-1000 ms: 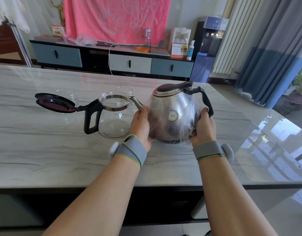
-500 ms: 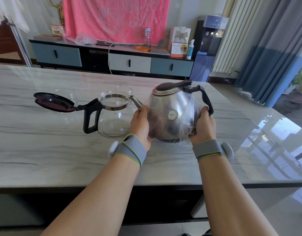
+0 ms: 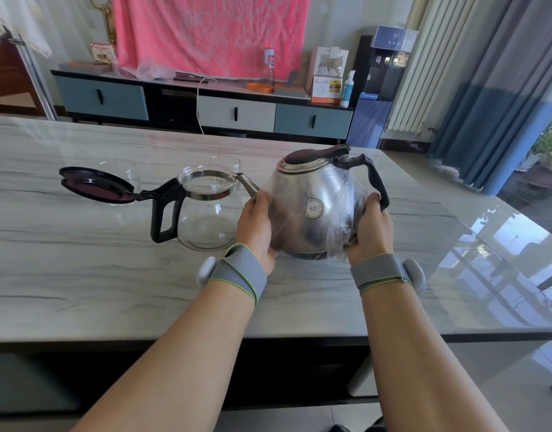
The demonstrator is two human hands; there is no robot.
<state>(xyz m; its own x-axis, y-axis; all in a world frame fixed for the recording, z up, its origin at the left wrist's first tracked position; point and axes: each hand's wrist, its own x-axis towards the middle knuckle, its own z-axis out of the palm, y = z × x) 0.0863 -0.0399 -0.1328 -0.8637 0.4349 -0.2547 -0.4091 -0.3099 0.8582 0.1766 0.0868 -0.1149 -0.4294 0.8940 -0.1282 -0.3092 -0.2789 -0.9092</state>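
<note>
One broad, grey-veined marble tabletop (image 3: 81, 275) is spread beneath everything, and on or just above it a round stainless-steel kettle (image 3: 312, 188) with a black lid and black handle is clasped between the left hand (image 3: 256, 226) and the right hand (image 3: 369, 227). Whether its base is touching the stone cannot be told.

The step in hand is judged to be the two-handed handling of this steel kettle while its clear plastic film wrap (image 3: 343, 194) is on the body. It is being steadied or carried by its flanks, not by its handle (image 3: 377, 179). A firm, even squeeze from both sides is judged to be called for next, since film over polished steel is likely to be slippery.

Just beyond the left hand a clear glass jug (image 3: 206, 219) with a black handle is set upright, with its dark hinged lid (image 3: 95, 185) thrown open further left. The thin spout (image 3: 248, 183) is pointed at the jug's rim, so it should be kept off the glass.

The left hand is wrapped round the spout side and the right hand round the handle side. The kettle is grasped by both through the film.
</note>
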